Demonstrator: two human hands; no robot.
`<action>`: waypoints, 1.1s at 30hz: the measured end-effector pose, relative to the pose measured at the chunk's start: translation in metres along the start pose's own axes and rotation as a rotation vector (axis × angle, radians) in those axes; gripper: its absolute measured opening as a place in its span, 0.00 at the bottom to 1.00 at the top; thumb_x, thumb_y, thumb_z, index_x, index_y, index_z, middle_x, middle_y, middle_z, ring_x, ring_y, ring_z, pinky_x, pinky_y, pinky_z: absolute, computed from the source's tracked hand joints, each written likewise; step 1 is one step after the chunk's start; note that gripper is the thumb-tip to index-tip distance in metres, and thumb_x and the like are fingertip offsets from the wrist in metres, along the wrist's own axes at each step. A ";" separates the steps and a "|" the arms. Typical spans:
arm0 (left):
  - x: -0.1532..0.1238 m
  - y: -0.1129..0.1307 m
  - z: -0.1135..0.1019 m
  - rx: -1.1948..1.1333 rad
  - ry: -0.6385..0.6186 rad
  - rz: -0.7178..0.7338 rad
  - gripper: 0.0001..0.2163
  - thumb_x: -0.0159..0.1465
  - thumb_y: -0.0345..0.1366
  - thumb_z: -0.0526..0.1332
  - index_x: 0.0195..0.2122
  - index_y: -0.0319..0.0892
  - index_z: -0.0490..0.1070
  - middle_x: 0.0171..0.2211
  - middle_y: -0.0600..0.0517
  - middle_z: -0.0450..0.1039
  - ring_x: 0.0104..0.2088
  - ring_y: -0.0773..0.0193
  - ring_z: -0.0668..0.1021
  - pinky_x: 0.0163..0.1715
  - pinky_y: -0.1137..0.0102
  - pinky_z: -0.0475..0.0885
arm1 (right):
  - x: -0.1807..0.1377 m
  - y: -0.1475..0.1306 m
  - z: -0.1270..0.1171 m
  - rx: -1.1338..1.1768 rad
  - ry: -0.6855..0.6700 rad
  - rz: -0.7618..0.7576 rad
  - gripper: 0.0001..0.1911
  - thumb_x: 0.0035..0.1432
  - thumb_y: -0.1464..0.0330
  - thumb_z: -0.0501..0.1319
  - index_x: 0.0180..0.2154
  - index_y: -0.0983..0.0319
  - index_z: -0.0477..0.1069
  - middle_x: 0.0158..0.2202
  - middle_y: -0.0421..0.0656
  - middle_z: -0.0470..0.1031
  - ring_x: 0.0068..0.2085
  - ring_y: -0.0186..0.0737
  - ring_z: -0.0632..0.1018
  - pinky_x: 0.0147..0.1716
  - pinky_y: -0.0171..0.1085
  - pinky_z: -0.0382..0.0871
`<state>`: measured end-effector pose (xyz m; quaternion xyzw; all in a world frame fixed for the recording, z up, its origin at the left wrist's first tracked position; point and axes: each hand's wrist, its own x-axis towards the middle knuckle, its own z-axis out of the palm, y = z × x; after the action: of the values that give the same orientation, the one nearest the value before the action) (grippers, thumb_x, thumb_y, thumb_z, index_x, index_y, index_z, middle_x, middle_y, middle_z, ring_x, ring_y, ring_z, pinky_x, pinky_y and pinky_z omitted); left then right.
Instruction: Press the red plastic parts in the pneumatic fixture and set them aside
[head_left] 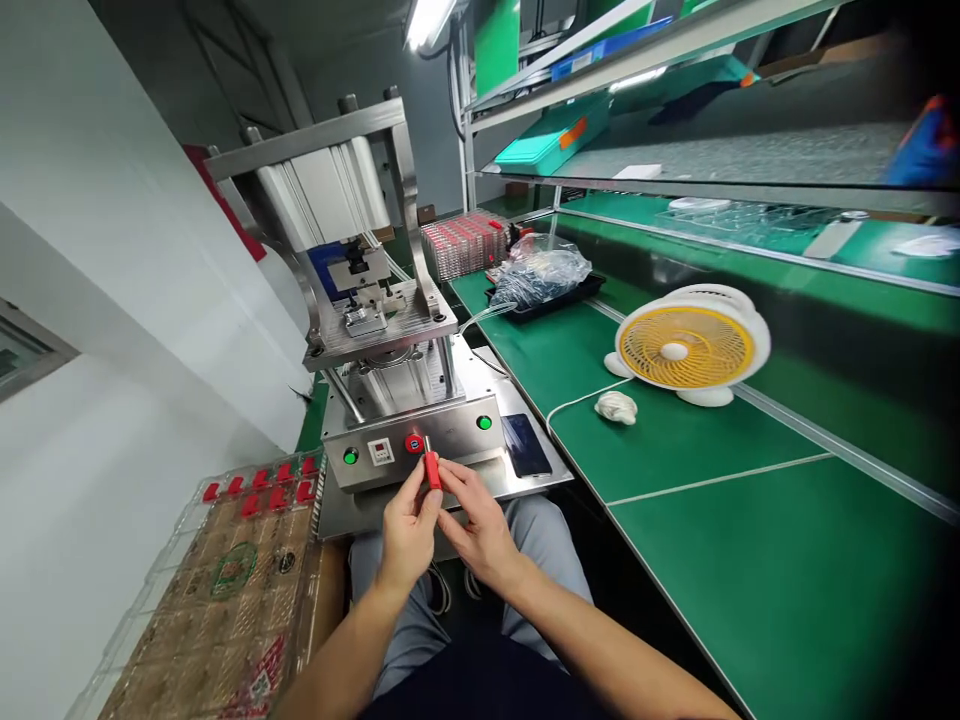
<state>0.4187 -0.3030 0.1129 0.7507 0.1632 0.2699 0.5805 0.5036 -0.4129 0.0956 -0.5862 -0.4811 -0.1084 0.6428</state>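
Both hands meet in front of the steel press (390,355), holding a small red piece with a metal tip (432,470) that points up and away from me. My left hand (409,535) pinches it from the left between thumb and fingers. From the right, the fingers of my right hand (480,525) close on its other side. The fingers cover part of the piece. Just beyond it are the press's red button (413,442), a small display (381,452) and green buttons (484,422) at either end of the front panel.
At left lies a clear blister tray (225,570) with several red parts (277,497) in its far rows. A phone (527,445) lies right of the press. On the green bench (712,540) are a yellow-and-white fan (686,345), a crumpled white wad (616,407) and a plastic bag (540,272) on a black tray.
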 end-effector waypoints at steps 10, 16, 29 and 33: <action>0.104 0.069 -0.083 0.164 0.387 0.429 0.23 0.62 0.50 0.68 0.53 0.40 0.79 0.52 0.42 0.79 0.48 0.56 0.82 0.49 0.62 0.80 | -0.023 0.012 -0.001 0.121 -0.227 0.228 0.22 0.69 0.69 0.57 0.62 0.57 0.69 0.46 0.47 0.77 0.44 0.44 0.79 0.47 0.43 0.78; 0.197 0.127 -0.107 0.615 0.308 0.645 0.15 0.63 0.43 0.64 0.45 0.41 0.82 0.45 0.46 0.82 0.45 0.59 0.82 0.48 0.63 0.78 | -0.035 0.011 -0.001 0.170 -0.277 0.385 0.22 0.70 0.61 0.57 0.62 0.59 0.70 0.44 0.47 0.80 0.42 0.44 0.80 0.45 0.43 0.78; 0.270 0.138 -0.089 0.943 0.277 0.488 0.11 0.62 0.39 0.62 0.38 0.41 0.83 0.43 0.45 0.83 0.46 0.54 0.81 0.52 0.60 0.73 | -0.039 0.022 -0.014 0.131 -0.218 0.451 0.21 0.67 0.62 0.57 0.58 0.61 0.73 0.43 0.47 0.80 0.41 0.45 0.81 0.39 0.40 0.77; 0.278 0.146 -0.084 0.929 0.274 0.315 0.11 0.59 0.39 0.65 0.39 0.42 0.83 0.42 0.47 0.84 0.43 0.54 0.81 0.49 0.61 0.75 | -0.036 0.021 -0.010 0.143 -0.232 0.454 0.21 0.67 0.62 0.57 0.57 0.61 0.74 0.42 0.47 0.80 0.41 0.45 0.81 0.35 0.38 0.76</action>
<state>0.5811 -0.1217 0.3279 0.9029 0.2255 0.3488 0.1109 0.5051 -0.4310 0.0567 -0.6408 -0.4142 0.1410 0.6308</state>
